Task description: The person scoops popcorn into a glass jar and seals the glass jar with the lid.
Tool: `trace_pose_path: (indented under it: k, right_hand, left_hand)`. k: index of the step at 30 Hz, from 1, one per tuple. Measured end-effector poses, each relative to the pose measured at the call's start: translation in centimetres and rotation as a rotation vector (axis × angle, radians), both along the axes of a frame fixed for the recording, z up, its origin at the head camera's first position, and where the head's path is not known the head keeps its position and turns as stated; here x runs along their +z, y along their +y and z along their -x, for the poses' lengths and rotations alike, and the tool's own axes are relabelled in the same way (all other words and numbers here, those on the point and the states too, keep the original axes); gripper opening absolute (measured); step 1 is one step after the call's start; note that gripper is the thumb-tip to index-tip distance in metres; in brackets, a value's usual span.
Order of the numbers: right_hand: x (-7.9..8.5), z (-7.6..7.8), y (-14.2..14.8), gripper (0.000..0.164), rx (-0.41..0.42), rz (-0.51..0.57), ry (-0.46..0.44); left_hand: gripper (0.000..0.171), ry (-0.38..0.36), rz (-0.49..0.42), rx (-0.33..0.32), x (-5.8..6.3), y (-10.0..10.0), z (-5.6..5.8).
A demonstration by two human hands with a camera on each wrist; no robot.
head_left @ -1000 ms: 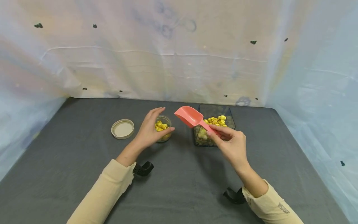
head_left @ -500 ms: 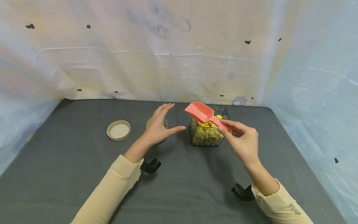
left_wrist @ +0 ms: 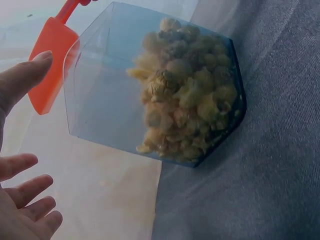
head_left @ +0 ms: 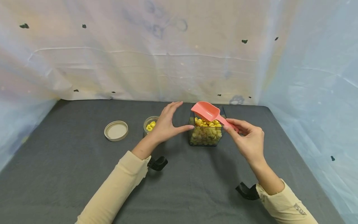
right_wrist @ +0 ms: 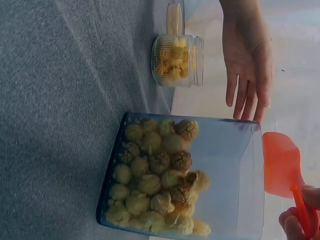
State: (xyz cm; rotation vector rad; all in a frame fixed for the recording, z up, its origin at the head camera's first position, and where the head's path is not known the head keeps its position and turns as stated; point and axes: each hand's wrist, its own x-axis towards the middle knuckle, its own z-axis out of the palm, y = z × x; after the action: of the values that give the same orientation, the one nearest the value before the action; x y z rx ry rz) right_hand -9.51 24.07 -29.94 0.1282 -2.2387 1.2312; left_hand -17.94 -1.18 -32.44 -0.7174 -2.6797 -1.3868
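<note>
My right hand (head_left: 249,140) pinches the handle of a pink scoop (head_left: 206,111) between thumb and fingers. The scoop's bowl hangs over a clear square container (head_left: 205,137), and it looks unloaded in the head view. Yellow popcorn (right_wrist: 155,180) fills about half of that container. My left hand (head_left: 166,127) is spread with its thumb apart from the fingers, at the container's left side and holding nothing. In the left wrist view its thumb overlaps the scoop (left_wrist: 52,55). Behind the left hand, a glass jar (right_wrist: 170,60) stands upright with popcorn inside, partly hidden in the head view.
A round jar lid (head_left: 116,131) lies on the dark grey tablecloth (head_left: 193,183) left of the jar. A pale curtain (head_left: 139,71) hangs along the table's back edge. Black wrist mounts (head_left: 158,163) stick out beneath both wrists.
My left hand has moved right, away from the jar to the container's left side. The right hand has carried the scoop right, over the container. The view has turned slightly right.
</note>
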Motion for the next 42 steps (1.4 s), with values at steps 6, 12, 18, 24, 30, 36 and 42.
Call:
trace_pose_path:
  k: [6, 12, 18, 24, 30, 36, 42]
  right_hand:
    - [-0.1, 0.0, 0.6, 0.022, -0.013, -0.011, 0.008]
    - [-0.4, 0.2, 1.3, 0.022, -0.026, -0.043, 0.009]
    - [-0.5, 0.1, 1.7, 0.021, -0.038, -0.068, -0.003]
    - [-0.6, 0.2, 2.1, 0.021, -0.034, -0.118, -0.007]
    - [-0.2, 0.4, 2.7, 0.021, -0.018, -0.188, -0.011]
    - [0.6, 0.4, 3.5, 0.019, -0.041, -0.304, -0.055]
    - [1.7, 0.7, 4.3, 0.018, -0.043, -0.400, -0.076]
  left_hand:
    - [0.095, -0.036, -0.010, -0.023, 0.1, 0.9, 0.3]
    - [0.102, -0.132, -0.012, -0.048, 0.3, 1.8, 0.8]
    - [0.104, -0.151, 0.000, -0.086, 0.4, 2.6, 1.1]
    - [0.106, -0.197, -0.001, -0.100, 0.2, 2.8, 1.3]
    - [0.103, -0.250, -0.037, -0.135, -0.3, 2.9, 1.9]
    - [0.097, -0.299, -0.143, -0.236, -0.7, 3.1, 2.3]
    - [0.096, -0.335, -0.173, -0.238, -0.7, 3.2, 2.4]
